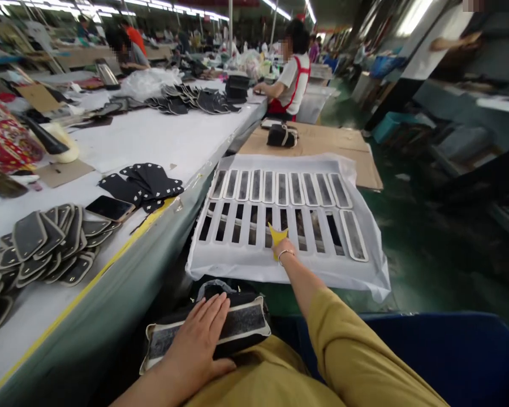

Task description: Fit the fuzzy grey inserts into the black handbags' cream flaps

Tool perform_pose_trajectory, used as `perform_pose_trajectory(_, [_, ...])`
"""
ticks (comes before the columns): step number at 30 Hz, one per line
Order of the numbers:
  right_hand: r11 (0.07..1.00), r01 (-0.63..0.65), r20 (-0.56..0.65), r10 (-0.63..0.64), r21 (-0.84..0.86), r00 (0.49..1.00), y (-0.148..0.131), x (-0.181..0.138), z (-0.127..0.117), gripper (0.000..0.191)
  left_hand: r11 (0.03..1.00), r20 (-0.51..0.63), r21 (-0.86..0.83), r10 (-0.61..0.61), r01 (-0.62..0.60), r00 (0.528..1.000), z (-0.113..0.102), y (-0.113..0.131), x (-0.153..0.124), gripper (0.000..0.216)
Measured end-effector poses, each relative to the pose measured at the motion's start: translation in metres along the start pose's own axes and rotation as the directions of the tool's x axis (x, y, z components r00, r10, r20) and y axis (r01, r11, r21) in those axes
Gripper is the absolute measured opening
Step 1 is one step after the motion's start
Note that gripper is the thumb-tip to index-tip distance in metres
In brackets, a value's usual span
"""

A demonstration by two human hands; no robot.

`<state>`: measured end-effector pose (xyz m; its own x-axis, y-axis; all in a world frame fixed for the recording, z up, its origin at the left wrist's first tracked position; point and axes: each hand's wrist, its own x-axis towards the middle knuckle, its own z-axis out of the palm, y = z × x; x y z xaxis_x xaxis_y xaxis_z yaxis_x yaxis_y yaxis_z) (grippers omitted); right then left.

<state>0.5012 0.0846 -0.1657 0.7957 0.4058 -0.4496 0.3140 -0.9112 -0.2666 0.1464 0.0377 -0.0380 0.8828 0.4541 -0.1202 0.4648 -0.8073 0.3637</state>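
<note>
My left hand (199, 336) lies flat, fingers stretched out, on a grey strip panel (246, 317) with white edging. The panel sits on top of a black bag-like piece (254, 339) at my lap. My right hand (284, 247) is closed round a yellow flat piece (279, 234) with a notched, pointed end. It is held over a white slotted sheet (246, 265). In the sheet's far row, grey strips with white borders (282, 188) fill the slots. One more bordered strip (353, 235) lies at the right of the near row, beside several open slots.
On the white table (152, 130) at left lie grey-black bordered pieces (59, 243), black cut pieces (148, 181) and a phone (110, 208). Cardboard (322, 138) bearing a black bundle (282, 135) is beyond the sheet. A person in red straps (294, 79) works farther off.
</note>
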Motion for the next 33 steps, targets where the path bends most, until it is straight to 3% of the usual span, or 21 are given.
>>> perform_pose_trajectory(5, [0.999, -0.040, -0.018, 0.040, -0.025, 0.999, -0.005, 0.018, 0.012, 0.038, 0.994, 0.013, 0.095, -0.050, 0.049, 0.999, 0.017, 0.019, 0.017, 0.090])
perform_pose_trajectory(12, [0.997, -0.030, -0.088, 0.036, 0.070, 0.995, -0.012, 0.012, 0.011, 0.038, 0.994, 0.057, 0.048, -0.105, 0.102, 0.993, 0.008, 0.025, 0.028, 0.075])
perform_pose_trajectory(20, [0.928, 0.113, 0.126, -0.167, 0.355, 0.978, -0.011, -0.012, -0.011, 0.026, 0.989, 0.110, 0.060, -0.141, 0.135, 0.984, 0.006, 0.030, 0.034, 0.077])
perform_pose_trajectory(26, [0.729, 0.243, 0.178, -0.448, 0.640, 0.876, 0.031, -0.083, -0.027, 0.025, 0.981, 0.125, 0.132, -0.157, 0.140, 0.980, 0.006, 0.040, 0.046, 0.082])
perform_pose_trajectory(29, [0.660, 0.260, 0.205, -0.541, 0.704, 0.816, 0.053, -0.118, -0.039, 0.019, 0.989, 0.125, 0.104, -0.114, 0.101, 0.986, 0.002, 0.041, 0.051, 0.072])
perform_pose_trajectory(33, [0.644, 0.266, 0.280, -0.617, 0.718, 0.735, 0.069, -0.153, -0.060, 0.053, 0.995, 0.130, 0.065, -0.083, 0.075, 0.988, 0.000, 0.039, 0.051, 0.061])
